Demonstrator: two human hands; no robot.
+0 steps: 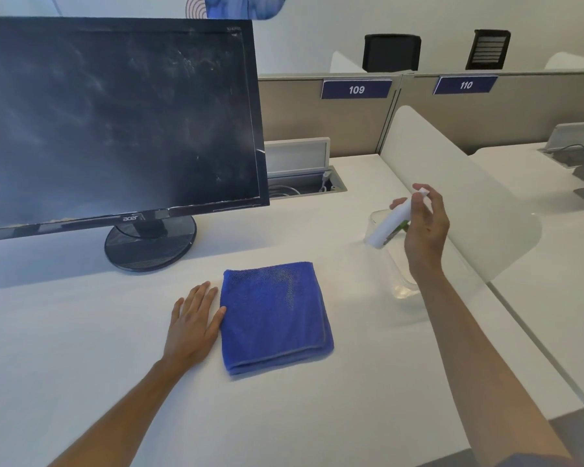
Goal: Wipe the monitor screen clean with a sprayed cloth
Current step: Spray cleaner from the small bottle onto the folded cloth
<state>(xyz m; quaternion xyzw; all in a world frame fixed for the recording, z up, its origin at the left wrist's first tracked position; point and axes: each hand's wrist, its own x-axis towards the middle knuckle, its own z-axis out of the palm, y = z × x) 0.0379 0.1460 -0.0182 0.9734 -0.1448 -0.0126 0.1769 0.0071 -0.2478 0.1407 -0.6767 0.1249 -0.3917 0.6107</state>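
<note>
Our two forearms reach over a white desk in an office of numbered cubicles.

We see beige partitions with signs 109 and 110 behind, and two black chairs beyond them. Our left hand lies flat and spread on the desk, fingers touching the left edge of the folded blue cloth, gripping nothing. Our right hand is raised, curled around a white spray bottle tilted toward the cloth. A dusty, smeared black monitor stands at the back left on its round base.
</note>
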